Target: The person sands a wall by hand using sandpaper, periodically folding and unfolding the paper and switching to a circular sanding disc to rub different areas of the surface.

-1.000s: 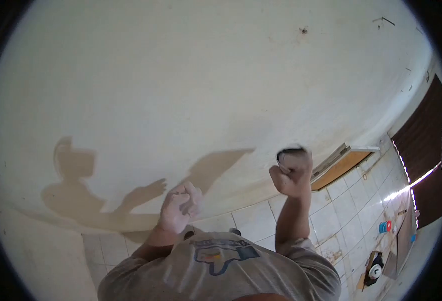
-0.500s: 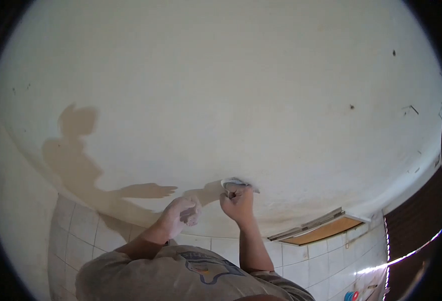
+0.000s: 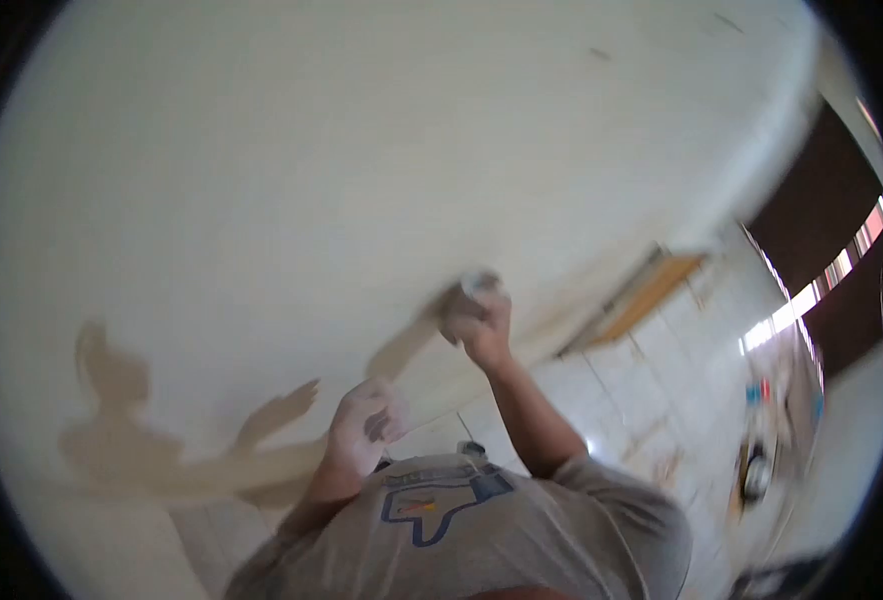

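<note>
My right hand (image 3: 483,328) is shut on a folded, whitish-grey sheet that looks like sandpaper (image 3: 479,284), held against the pale wall (image 3: 361,200). Motion blurs the sheet's edges, and my fingers hide part of it. Lower and to the left, my left hand (image 3: 363,422) is raised in front of my chest, coated in white dust. Its fingers are loosely bent and apart from the thumb, with nothing seen in them. Both hands cast shadows on the wall.
A wood-coloured panel with a grey edge (image 3: 646,300) stands at the wall's foot on the right. White floor tiles (image 3: 601,400) lie below. Dark curtains (image 3: 821,205) hang at the far right, near small red and blue items (image 3: 757,391) and a round dark object (image 3: 757,472).
The view has turned to the right, showing more floor and curtain. My right hand, with the sandpaper, appears higher in view against the wall; my left hand stays raised in much the same pose.
</note>
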Available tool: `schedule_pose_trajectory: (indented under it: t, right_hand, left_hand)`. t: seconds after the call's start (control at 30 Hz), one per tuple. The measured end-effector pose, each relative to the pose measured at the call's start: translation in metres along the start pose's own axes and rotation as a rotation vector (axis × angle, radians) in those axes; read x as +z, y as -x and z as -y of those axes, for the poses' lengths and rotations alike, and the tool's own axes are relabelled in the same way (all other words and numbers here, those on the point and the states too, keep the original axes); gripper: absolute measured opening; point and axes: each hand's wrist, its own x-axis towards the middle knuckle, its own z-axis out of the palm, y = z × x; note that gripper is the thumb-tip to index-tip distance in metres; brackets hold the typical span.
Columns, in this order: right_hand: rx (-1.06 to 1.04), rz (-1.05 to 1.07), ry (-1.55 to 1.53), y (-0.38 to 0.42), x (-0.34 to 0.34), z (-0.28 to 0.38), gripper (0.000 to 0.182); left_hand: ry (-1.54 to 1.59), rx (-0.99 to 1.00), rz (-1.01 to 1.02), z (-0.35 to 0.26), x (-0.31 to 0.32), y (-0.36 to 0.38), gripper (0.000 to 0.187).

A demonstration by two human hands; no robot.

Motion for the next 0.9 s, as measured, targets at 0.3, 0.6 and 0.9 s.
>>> schedule_pose_trajectory:
  t: [0.3,0.6,0.9]
  right_hand:
    - [-0.054,-0.034,-0.354,-0.061,-0.027,0.102,0.014]
    - [0.757,-0.299,-0.344,0.138,-0.008,-0.148,0.017]
    - [0.049,-0.117,-0.148,0.038,-0.063,0.032,0.021]
  left_hand:
    - [0.073,-0.073,0.242,0.013,-0.033,0.006,0.024]
    - [-0.338,-0.276,0.090,0.031,-0.093,0.024,0.026]
    - [-0.389,-0.241,0.004,0.069,-0.036,0.001,0.035]
